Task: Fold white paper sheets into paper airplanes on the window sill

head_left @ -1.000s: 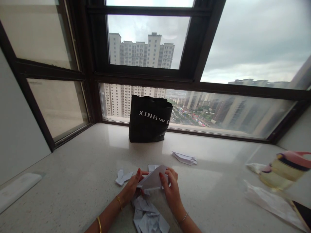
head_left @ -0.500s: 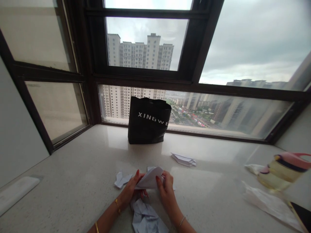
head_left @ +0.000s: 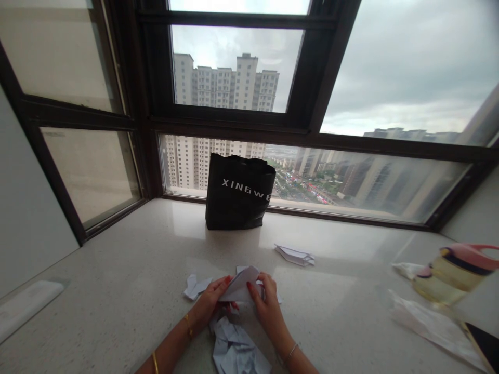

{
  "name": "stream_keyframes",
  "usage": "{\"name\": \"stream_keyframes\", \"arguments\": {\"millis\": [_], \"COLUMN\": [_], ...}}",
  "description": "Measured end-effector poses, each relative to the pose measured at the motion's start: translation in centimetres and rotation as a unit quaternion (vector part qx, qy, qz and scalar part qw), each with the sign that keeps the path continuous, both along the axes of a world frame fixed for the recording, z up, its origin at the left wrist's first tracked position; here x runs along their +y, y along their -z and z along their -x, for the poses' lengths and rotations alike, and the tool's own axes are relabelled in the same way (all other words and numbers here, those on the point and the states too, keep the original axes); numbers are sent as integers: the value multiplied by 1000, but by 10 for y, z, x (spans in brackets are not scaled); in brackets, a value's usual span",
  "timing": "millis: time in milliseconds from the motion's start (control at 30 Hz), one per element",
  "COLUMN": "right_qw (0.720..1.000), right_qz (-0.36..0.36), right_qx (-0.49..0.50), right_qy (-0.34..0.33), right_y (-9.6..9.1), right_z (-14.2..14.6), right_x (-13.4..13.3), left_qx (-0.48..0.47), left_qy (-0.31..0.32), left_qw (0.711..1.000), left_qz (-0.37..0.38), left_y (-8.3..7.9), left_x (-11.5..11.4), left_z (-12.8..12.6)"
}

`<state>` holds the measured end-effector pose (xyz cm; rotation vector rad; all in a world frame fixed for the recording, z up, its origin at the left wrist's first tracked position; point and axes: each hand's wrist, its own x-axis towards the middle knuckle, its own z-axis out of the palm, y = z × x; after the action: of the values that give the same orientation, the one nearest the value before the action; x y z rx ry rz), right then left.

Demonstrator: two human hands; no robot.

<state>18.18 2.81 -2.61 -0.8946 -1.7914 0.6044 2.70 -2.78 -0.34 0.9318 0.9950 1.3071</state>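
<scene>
Between my hands is a folded sheet of white paper (head_left: 240, 286), lifted a little above the sill. My left hand (head_left: 213, 300) grips its left edge, thumb on top and fingers beneath. On the other side my right hand (head_left: 265, 298) pinches the paper's right edge between thumb and fingers. Several crumpled, folded papers (head_left: 237, 345) lie in a heap just below my hands. A small folded paper piece (head_left: 195, 287) rests left of my left hand. Farther back sits a folded paper boat shape (head_left: 294, 255). More paper shows partly behind the held sheet.
A black bag (head_left: 239, 195) stands upright by the window. At the right are a pink-lidded bottle (head_left: 448, 280), a crumpled clear plastic wrapper (head_left: 432, 327) and a dark phone-like object (head_left: 483, 343). A long white object (head_left: 29, 309) lies at the left on the speckled sill (head_left: 128, 280).
My left thumb has shifted right and lies flatter along the paper's edge. The paper and my right hand have moved only slightly.
</scene>
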Motion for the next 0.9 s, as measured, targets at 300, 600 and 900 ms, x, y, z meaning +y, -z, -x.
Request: {"name": "stream_keyframes", "arguments": {"millis": [300, 600, 900], "right_qw": [1000, 996, 987], "right_qz": [-1, 61, 90], "right_qx": [-12, 61, -74], "right_qy": [15, -13, -108], "right_y": [-1, -8, -37], "right_z": [-1, -2, -27], "right_x": [1, -2, 11], "left_qx": [119, 240, 353], "left_qy": [37, 68, 54], "left_qw": [991, 964, 928], "left_qz": [-39, -89, -104], "left_y": [-1, -4, 2], "left_x": [0, -6, -10], "left_z": [-1, -4, -10]}}
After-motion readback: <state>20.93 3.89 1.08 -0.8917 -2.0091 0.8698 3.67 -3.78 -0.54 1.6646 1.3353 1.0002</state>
